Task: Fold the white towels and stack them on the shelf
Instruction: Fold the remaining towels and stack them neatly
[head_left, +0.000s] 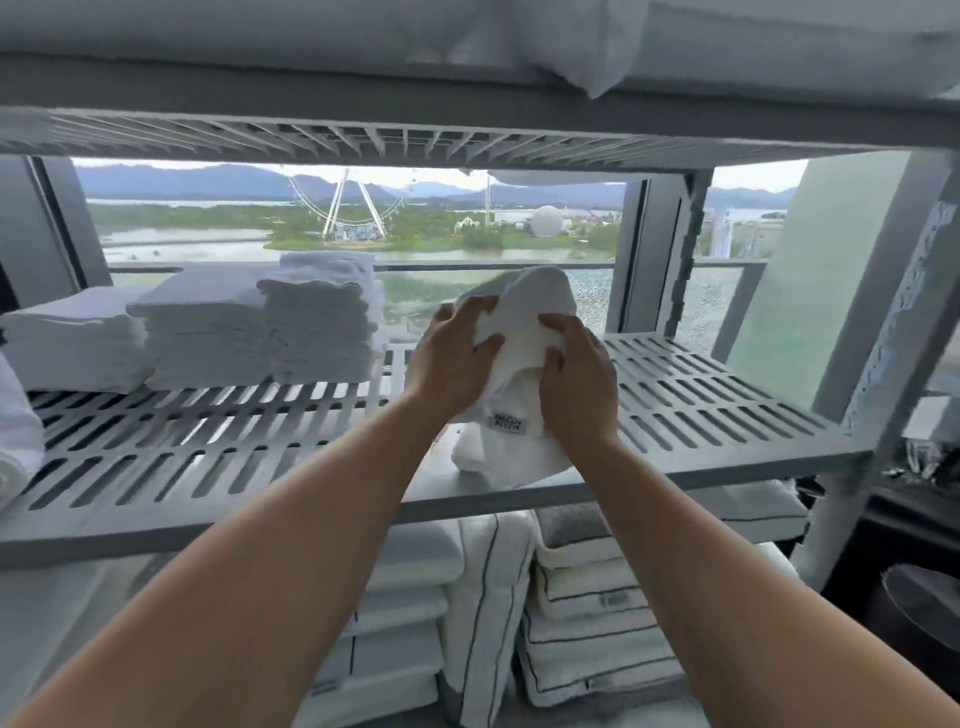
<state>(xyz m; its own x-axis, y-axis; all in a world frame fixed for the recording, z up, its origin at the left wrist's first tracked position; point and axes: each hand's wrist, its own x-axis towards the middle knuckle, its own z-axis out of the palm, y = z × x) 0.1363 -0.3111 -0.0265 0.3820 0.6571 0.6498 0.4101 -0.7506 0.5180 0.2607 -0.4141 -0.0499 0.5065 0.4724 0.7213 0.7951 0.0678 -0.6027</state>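
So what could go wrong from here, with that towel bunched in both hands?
The white towel is bunched between the left hand and right hand, so it may end up crumpled rather than folded. Its lower end sits at the front edge of the shelf and might slide off. The tall folded stack beside the left hand could be nudged over.

Slotted grey plastic shelf tiers: two, upper tier (363, 136) and middle tier (701, 410). Stacks of folded white towels at middle tier's left rear: three, low stack (72, 345), mid stack (202, 332), tall stack (319, 327). Crumpled white terry towel (524, 306): one. Hands: two, left hand (457, 361), right hand (576, 387).
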